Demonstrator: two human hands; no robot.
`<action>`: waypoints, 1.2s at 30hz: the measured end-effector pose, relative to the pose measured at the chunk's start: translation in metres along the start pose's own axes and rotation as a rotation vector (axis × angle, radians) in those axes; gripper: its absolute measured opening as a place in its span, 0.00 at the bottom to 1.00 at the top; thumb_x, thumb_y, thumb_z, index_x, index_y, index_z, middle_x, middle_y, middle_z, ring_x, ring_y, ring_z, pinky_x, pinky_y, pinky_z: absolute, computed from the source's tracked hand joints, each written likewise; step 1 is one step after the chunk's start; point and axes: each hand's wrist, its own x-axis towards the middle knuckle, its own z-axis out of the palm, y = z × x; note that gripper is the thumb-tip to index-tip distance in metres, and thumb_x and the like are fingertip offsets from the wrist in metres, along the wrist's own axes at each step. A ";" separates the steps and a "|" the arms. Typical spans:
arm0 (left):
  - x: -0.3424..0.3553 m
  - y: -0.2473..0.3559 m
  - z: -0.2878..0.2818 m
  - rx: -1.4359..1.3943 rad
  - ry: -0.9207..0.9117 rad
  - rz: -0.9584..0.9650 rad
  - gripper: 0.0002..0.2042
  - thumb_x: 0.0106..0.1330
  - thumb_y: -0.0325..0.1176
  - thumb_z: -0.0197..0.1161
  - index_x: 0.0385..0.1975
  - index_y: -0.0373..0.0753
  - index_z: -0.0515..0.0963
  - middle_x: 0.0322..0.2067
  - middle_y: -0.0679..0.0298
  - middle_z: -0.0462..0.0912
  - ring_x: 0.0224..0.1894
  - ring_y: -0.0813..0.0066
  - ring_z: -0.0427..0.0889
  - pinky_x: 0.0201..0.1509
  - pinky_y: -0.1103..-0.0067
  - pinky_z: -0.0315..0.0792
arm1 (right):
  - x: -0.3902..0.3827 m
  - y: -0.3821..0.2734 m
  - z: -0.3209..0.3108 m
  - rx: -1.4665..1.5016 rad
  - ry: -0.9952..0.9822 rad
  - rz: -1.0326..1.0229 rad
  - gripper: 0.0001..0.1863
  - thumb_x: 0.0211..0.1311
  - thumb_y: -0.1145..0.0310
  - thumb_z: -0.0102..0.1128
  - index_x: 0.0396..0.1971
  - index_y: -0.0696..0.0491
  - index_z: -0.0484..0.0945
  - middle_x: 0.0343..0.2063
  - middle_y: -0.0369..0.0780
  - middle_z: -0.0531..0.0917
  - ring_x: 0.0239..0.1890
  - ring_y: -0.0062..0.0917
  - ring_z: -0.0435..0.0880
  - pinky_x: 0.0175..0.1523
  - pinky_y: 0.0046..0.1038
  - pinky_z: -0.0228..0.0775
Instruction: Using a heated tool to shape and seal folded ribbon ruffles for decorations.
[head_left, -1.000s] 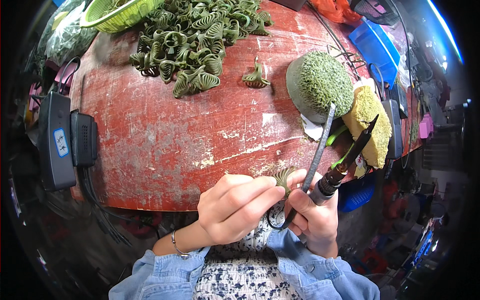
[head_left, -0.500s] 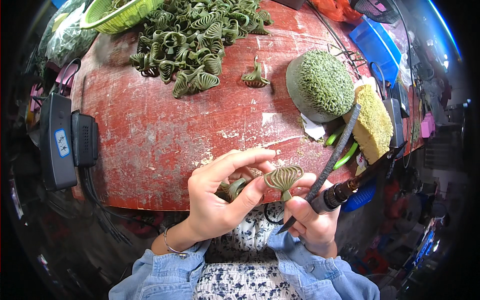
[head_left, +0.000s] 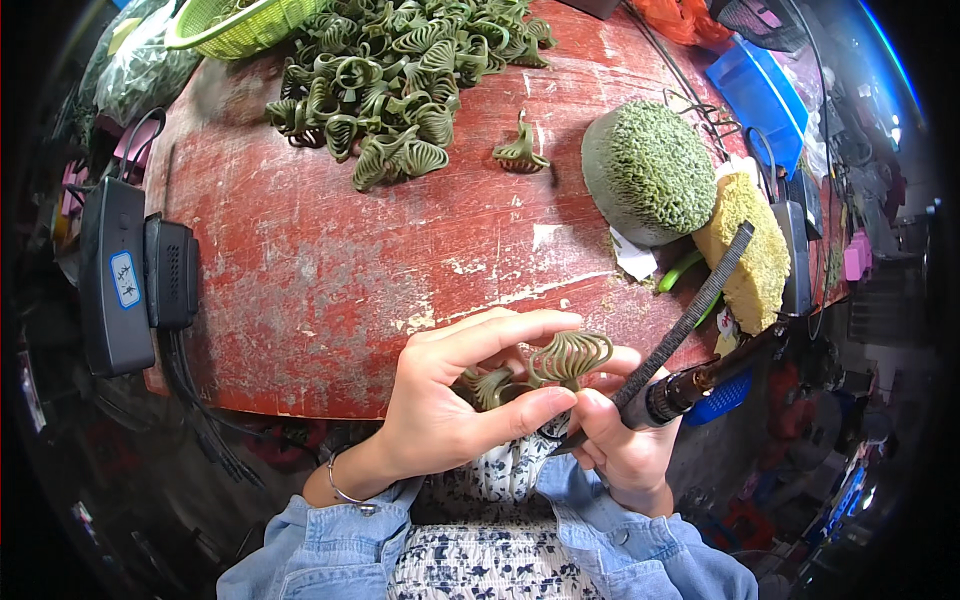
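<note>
Black box: at the far left edge of the red table (head_left: 300, 270) I see a black box (head_left: 112, 275) with a smaller black unit against its right side; cables hang off below.
Basket: a light green basket (head_left: 240, 22) sits at the top left rim; I cannot tell what is in it.
Pile: just right of the basket lies a heap of green ribbed fan pieces (head_left: 390, 80), loose on the bare wood (not in any container), and one stray piece (head_left: 520, 152) rests apart to its right.
Left hand: my left hand (head_left: 450, 410) is clamped on a green fan piece (head_left: 570, 357), forefinger over it and thumb under, at the near table edge; a second small piece (head_left: 487, 385) sits tucked in the palm.
Key relation: the fan piece lies just right of the left palm and just above the right hand's fingers, its fan facing up and away from me; the left hand alone grips it.
Right hand: my right hand (head_left: 620, 445) is closed around a dark-handled tool (head_left: 690, 385), and a long dark file-like rod (head_left: 695, 305) slants up to the right from it.
Dome: a green textured dome (head_left: 650, 170) stands beyond, with a yellow sponge block (head_left: 750, 245) touching its right side.
Blue tray: at the top right; its contents are unclear.
</note>
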 end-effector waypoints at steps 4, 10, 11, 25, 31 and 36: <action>0.002 0.003 0.000 0.103 0.002 0.035 0.19 0.47 0.29 0.66 0.41 0.33 0.75 0.29 0.62 0.78 0.29 0.81 0.75 0.33 0.85 0.68 | 0.000 0.001 0.003 -0.010 0.029 -0.013 0.12 0.51 0.82 0.54 0.38 0.61 0.74 0.21 0.35 0.77 0.15 0.08 0.68 0.19 0.12 0.56; 0.003 0.005 0.002 0.180 0.051 0.073 0.18 0.46 0.29 0.67 0.38 0.32 0.76 0.28 0.60 0.79 0.30 0.78 0.77 0.34 0.84 0.68 | 0.000 0.007 -0.002 -0.019 0.024 -0.015 0.12 0.50 0.82 0.55 0.37 0.61 0.73 0.24 0.35 0.78 0.20 0.11 0.71 0.23 0.13 0.60; 0.003 0.004 0.001 0.181 0.057 0.083 0.18 0.46 0.29 0.67 0.38 0.32 0.76 0.28 0.60 0.79 0.30 0.78 0.77 0.34 0.84 0.68 | -0.001 0.006 -0.003 0.014 -0.007 0.017 0.12 0.50 0.82 0.55 0.38 0.61 0.73 0.25 0.36 0.78 0.22 0.11 0.73 0.25 0.13 0.62; 0.002 0.006 0.002 0.225 0.060 0.068 0.17 0.46 0.28 0.66 0.39 0.33 0.77 0.28 0.61 0.78 0.29 0.79 0.75 0.33 0.85 0.68 | -0.002 0.003 -0.002 0.000 0.072 -0.037 0.13 0.52 0.77 0.57 0.40 0.62 0.72 0.25 0.39 0.79 0.20 0.15 0.74 0.23 0.16 0.64; 0.002 0.008 0.004 0.238 0.085 0.081 0.18 0.44 0.26 0.66 0.39 0.33 0.77 0.28 0.64 0.75 0.26 0.82 0.69 0.31 0.86 0.64 | 0.004 -0.001 -0.020 -0.307 0.263 -0.467 0.15 0.60 0.65 0.49 0.40 0.62 0.69 0.10 0.37 0.72 0.05 0.11 0.60 0.10 0.14 0.47; 0.003 0.006 0.007 0.257 0.093 0.103 0.19 0.43 0.24 0.66 0.39 0.33 0.77 0.30 0.64 0.75 0.26 0.83 0.67 0.31 0.86 0.64 | 0.002 -0.008 -0.023 -0.326 0.425 -0.543 0.08 0.56 0.74 0.52 0.33 0.58 0.64 0.21 0.45 0.74 0.10 0.11 0.62 0.16 0.12 0.52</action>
